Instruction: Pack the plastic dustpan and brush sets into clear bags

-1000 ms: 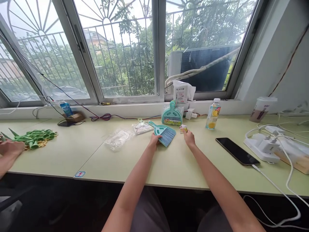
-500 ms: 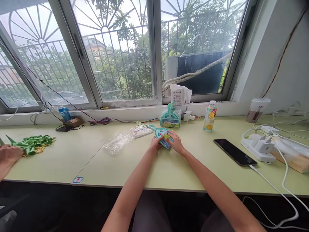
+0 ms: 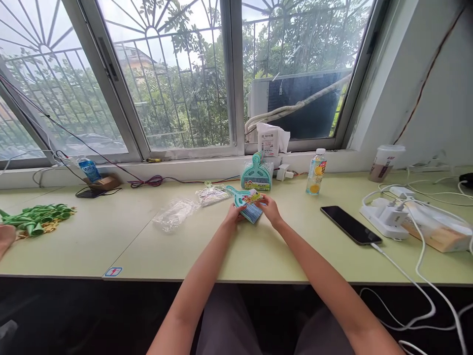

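Note:
A small teal dustpan (image 3: 238, 196) with a blue-bristled brush (image 3: 253, 212) lies tilted between my hands, its handle pointing away to the left. My left hand (image 3: 234, 214) is closed on the near left side of the dustpan. Fingers of my right hand (image 3: 271, 210) pinch the right end of a colourful printed card (image 3: 253, 196), which stands out across the front of the set. Just behind, several similar teal dustpan sets (image 3: 256, 175) stand together against the wall. To the left lie crumpled clear plastic (image 3: 176, 215) and a bundle of bagged pieces with pale green loops (image 3: 212, 195).
On the right are a juice bottle (image 3: 316, 172), a charging phone (image 3: 350, 225), a power strip (image 3: 384, 219) with cables and a lidded cup (image 3: 384, 163). Another person's hand (image 3: 6, 239) is at the far left by green cone-shaped pieces (image 3: 39, 217). A tissue pack (image 3: 269, 141) sits on the sill.
The printed card now stands out from the dustpan set, with my right fingers shifted to its edge. More blue bristles show. The view has turned slightly, and the other person's hand has moved left.

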A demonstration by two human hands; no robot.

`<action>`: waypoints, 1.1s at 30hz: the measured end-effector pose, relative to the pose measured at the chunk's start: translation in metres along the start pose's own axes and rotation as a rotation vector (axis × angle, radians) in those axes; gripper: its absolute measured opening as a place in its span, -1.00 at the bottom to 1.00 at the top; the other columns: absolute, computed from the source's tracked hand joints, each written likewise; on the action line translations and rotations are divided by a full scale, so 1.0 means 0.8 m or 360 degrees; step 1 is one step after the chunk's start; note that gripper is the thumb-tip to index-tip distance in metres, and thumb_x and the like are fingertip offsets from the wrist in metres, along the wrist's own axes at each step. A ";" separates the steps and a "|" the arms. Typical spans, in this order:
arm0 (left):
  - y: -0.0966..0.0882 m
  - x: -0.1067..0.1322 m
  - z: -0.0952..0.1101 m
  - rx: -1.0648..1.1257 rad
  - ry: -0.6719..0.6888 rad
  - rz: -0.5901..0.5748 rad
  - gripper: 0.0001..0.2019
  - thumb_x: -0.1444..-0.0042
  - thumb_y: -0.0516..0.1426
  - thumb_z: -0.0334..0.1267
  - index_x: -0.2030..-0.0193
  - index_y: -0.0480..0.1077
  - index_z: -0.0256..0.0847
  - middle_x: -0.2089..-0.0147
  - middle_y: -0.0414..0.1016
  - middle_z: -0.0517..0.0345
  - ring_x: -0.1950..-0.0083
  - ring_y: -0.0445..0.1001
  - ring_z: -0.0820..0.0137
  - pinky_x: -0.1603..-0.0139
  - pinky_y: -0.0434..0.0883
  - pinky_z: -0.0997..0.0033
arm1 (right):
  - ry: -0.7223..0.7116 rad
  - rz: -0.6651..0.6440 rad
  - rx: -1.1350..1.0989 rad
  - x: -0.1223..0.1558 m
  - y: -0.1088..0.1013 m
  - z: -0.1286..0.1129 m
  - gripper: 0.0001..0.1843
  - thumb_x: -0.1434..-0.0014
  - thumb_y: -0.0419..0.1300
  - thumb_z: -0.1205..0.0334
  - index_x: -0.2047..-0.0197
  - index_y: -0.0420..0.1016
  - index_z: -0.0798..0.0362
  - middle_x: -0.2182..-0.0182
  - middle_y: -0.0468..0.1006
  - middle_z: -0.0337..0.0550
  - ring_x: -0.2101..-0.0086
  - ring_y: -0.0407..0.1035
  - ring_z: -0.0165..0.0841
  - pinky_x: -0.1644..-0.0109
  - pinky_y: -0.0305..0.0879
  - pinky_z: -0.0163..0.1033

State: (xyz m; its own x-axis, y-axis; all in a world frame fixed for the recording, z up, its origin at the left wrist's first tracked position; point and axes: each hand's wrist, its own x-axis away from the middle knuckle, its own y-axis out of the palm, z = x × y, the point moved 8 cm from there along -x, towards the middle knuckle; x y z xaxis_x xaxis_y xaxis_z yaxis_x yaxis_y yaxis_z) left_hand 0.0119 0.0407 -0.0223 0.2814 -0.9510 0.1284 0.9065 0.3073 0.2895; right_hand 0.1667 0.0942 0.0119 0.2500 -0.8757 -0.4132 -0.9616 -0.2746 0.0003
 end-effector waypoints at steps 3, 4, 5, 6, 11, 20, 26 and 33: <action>0.002 0.002 0.002 0.0005 0.0003 -0.0025 -0.52 0.15 0.36 -0.37 0.05 0.37 -0.22 0.13 0.55 -0.03 0.23 0.56 0.32 0.24 0.52 0.37 | 0.0087 -0.0011 -0.0095 -0.002 -0.007 0.004 -0.35 0.09 0.36 -0.09 -0.04 0.43 0.02 -0.07 0.54 0.05 -0.07 0.42 -0.12 -0.12 0.40 0.03; 0.003 0.002 0.002 0.0008 -0.0001 -0.0029 -0.53 0.15 0.36 -0.38 0.05 0.38 -0.23 0.12 0.55 -0.03 0.21 0.56 0.30 0.22 0.52 0.35 | 0.0135 -0.0012 -0.0138 -0.003 -0.009 0.008 -0.31 0.07 0.36 -0.11 -0.09 0.40 0.00 -0.11 0.51 0.06 -0.08 0.42 -0.13 -0.12 0.41 0.04; 0.003 0.002 0.001 0.0010 -0.0008 -0.0029 -0.53 0.16 0.36 -0.38 0.06 0.38 -0.23 0.12 0.55 -0.04 0.20 0.57 0.29 0.20 0.53 0.33 | 0.0185 -0.0009 -0.0169 -0.003 -0.012 0.011 -0.28 0.05 0.36 -0.11 -0.14 0.36 -0.03 -0.14 0.49 0.05 -0.09 0.41 -0.13 -0.12 0.41 0.04; 0.004 0.002 0.001 0.0013 -0.0016 -0.0025 -0.53 0.16 0.36 -0.39 0.06 0.38 -0.23 0.11 0.55 -0.04 0.20 0.57 0.28 0.19 0.53 0.32 | 0.0236 -0.0003 -0.0181 -0.003 -0.015 0.016 -0.27 0.04 0.36 -0.11 -0.16 0.33 -0.04 -0.16 0.47 0.05 -0.09 0.42 -0.14 -0.12 0.41 0.06; 0.002 0.001 0.000 0.0008 -0.0031 0.0023 -0.54 0.14 0.34 -0.46 0.05 0.36 -0.23 0.09 0.54 -0.04 0.23 0.56 0.32 0.19 0.53 0.34 | 0.0396 0.0001 -0.0173 -0.005 -0.017 0.037 -0.34 0.00 0.35 -0.06 -0.13 0.32 -0.02 -0.12 0.49 0.08 -0.05 0.45 -0.15 -0.16 0.38 0.07; 0.011 0.006 0.000 0.0055 -0.0024 -0.0033 -0.56 0.00 0.33 -0.29 -0.02 0.34 -0.24 0.09 0.55 -0.06 0.22 0.57 0.30 0.17 0.55 0.30 | 0.0331 -0.0111 0.0030 -0.001 -0.008 0.029 -0.26 0.20 0.42 0.19 -0.07 0.26 -0.03 0.14 0.54 -0.12 0.34 0.48 -0.33 0.06 0.49 0.00; 0.011 0.004 0.006 0.0109 0.0080 -0.0007 -0.42 0.01 0.35 -0.26 -0.11 0.22 -0.22 0.00 0.50 -0.07 0.17 0.57 0.32 0.21 0.56 0.34 | 0.0324 -0.0081 0.0452 0.006 -0.005 0.022 -0.34 0.18 0.32 0.27 0.01 0.14 -0.07 0.13 0.49 -0.19 0.46 0.39 -0.41 0.22 0.49 -0.09; 0.003 0.002 0.004 0.0075 0.0114 0.0047 -0.27 0.17 0.32 -0.54 -0.16 0.17 -0.15 -0.06 0.46 -0.03 0.10 0.55 0.31 0.18 0.55 0.35 | 0.0169 -0.0110 0.0446 0.008 0.002 0.011 -0.46 0.15 0.29 0.22 0.09 0.17 -0.05 0.18 0.44 -0.20 0.43 0.38 -0.40 0.17 0.46 -0.10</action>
State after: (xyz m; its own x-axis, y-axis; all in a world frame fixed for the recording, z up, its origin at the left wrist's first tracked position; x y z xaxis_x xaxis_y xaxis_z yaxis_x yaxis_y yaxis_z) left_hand 0.0131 0.0399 -0.0182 0.3313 -0.9410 0.0697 0.8822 0.3351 0.3308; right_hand 0.1654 0.0913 0.0010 0.3119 -0.8995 -0.3058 -0.9322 -0.2276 -0.2814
